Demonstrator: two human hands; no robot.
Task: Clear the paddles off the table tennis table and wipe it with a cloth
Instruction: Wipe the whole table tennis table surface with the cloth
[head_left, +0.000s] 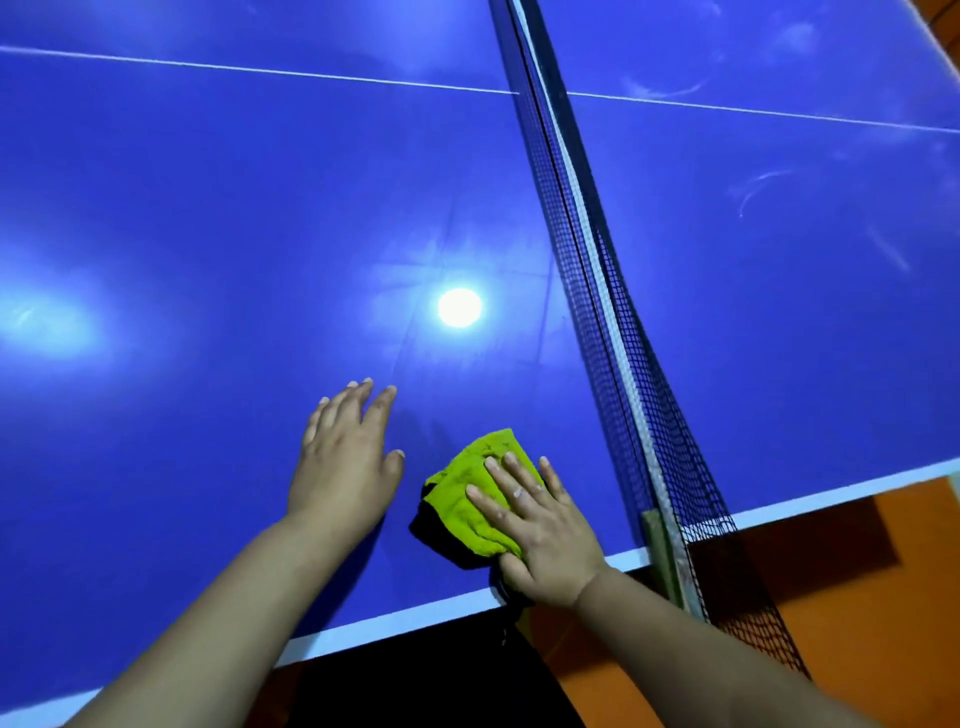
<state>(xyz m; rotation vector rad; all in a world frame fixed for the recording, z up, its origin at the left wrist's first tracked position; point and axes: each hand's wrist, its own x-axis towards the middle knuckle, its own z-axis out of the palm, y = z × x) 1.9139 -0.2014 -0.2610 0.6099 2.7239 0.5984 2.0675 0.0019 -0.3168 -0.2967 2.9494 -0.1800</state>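
- Since no paddles show anywhere on the glossy blue table tennis table, the clearing looks done as far as this view reaches, and the step in hand is judged to be the wiping
- The crumpled yellow-green cloth, dark on its underside, lies on the tabletop just left of the black mesh net with a white top band, close to the net's near end and the table's white edge line
- The right hand lies on top of the cloth, fingers straight and spread, pressing it flat to the surface and pinning rather than pinching it
- The left hand rests palm down on bare blue surface, farther from the net than the cloth and apart from it, fingers straight and loosely spread, holding nothing; it seems to brace the body
- Across the net, the other half carries pale curved smears, which suggests that side has yet to be wiped
- The next move probably calls for sliding the cloth along the net's side in even strokes, with palm weight kept on so it does not bunch
- The stroke should stay off the mesh and the grey net post, where fabric could snag, and the left hand must lift if the sweep runs away from the net
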